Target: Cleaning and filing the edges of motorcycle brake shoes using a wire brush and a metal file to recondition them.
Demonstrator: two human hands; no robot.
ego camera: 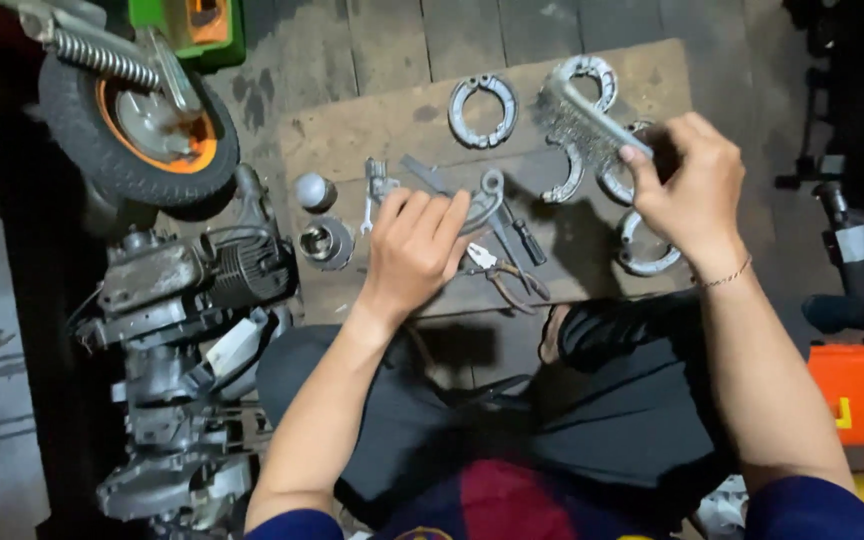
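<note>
Head view: wooden board (402,120) on dark plank floor (372,40) bears brake shoes (483,110).

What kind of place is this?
Probably a small motorbike or scooter repair shop. An engine and a wheel sit on the floor, brake shoes and pliers lie on a wooden board, and the right hand holds a wire brush.

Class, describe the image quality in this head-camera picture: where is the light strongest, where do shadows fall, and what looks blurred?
Head view: light is strongest on the wooden board and forearms; the right hand with its wire brush casts a dark shadow onto the board beneath; the left hand is slightly soft; the edges and the engine sink into gloom; overall soft, wide-angle look.
</note>
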